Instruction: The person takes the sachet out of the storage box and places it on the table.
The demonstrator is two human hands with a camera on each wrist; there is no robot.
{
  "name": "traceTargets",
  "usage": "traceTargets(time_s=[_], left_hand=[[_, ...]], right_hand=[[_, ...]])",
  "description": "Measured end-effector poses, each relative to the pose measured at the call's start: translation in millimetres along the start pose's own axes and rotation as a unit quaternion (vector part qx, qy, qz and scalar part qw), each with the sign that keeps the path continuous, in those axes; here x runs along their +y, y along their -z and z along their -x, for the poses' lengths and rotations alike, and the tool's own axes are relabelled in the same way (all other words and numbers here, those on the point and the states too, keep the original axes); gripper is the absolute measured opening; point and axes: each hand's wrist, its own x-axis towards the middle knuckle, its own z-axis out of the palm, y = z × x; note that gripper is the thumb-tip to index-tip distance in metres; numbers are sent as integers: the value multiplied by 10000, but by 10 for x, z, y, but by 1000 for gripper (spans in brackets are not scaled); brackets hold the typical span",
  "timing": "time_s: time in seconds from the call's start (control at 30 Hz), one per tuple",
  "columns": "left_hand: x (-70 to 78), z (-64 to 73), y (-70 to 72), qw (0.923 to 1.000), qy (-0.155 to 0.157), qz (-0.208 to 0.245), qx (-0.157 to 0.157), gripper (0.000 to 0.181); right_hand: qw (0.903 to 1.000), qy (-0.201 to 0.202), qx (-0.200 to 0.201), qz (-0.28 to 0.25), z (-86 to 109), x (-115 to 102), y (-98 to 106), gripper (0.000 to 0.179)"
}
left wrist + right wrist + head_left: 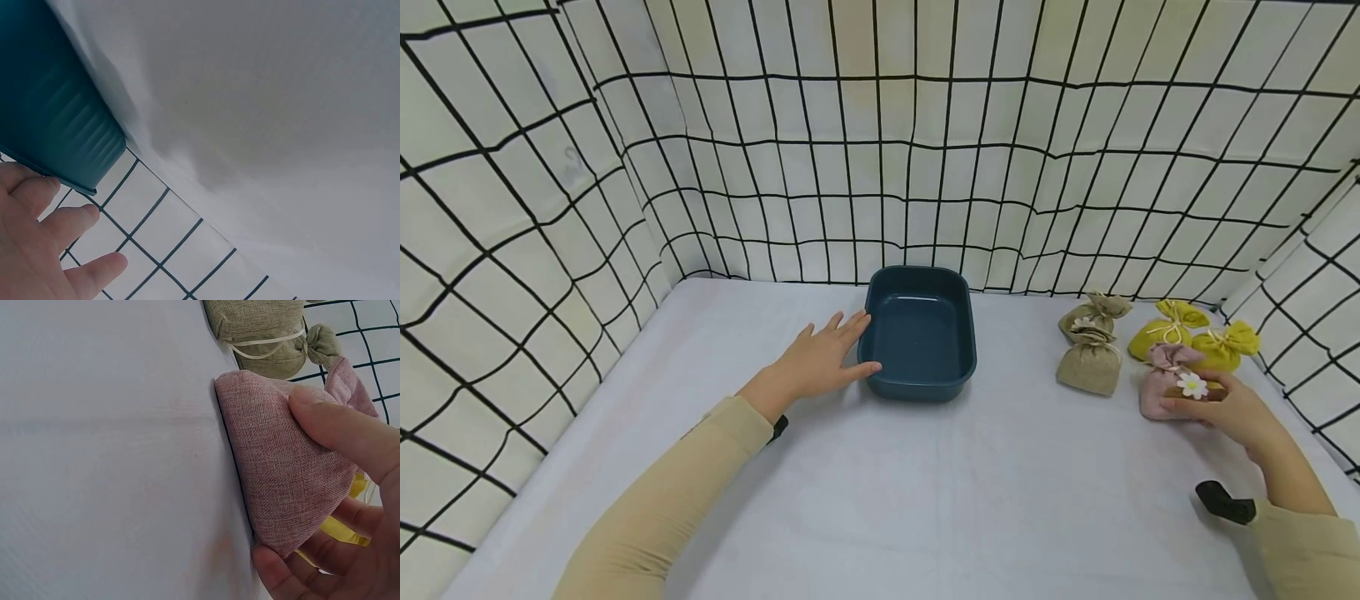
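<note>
A dark teal plastic basin [917, 329] stands on the white cloth near the back. At its left rim is my left hand [827, 358], its fingers spread and the fingertips right at the edge. In the left wrist view the basin's ribbed side [56, 100] shows above the left hand [50, 231]. Far to the right, my right hand [1236, 408] grips a small pink drawstring pouch [1159, 393] between thumb and fingers. A white daisy [1192, 385] shows by the thumb. In the right wrist view the pink pouch [281, 462] rests low against the cloth.
Two beige pouches [1088, 367] stand left of the pink one, one behind the other. Two yellow pouches [1223, 348] sit just behind the right hand. White walls with a black wire grid [917, 146] close off the back and sides of the cloth-covered table [925, 500].
</note>
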Motion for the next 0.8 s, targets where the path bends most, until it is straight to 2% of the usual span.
traceTargets(time_s=[0.3, 0.63, 0.8], left_hand=[[11, 3, 14, 10000, -53, -3, 36, 90], [-31, -8, 36, 10000, -15, 5, -45, 90], [-52, -24, 35, 10000, -15, 56, -67, 89]], right_hand=[[9999, 140, -23, 72, 14, 48, 6, 104], [9974, 396, -151, 588, 86, 43, 72, 93], [9966, 425, 90, 699, 171, 30, 175, 89]])
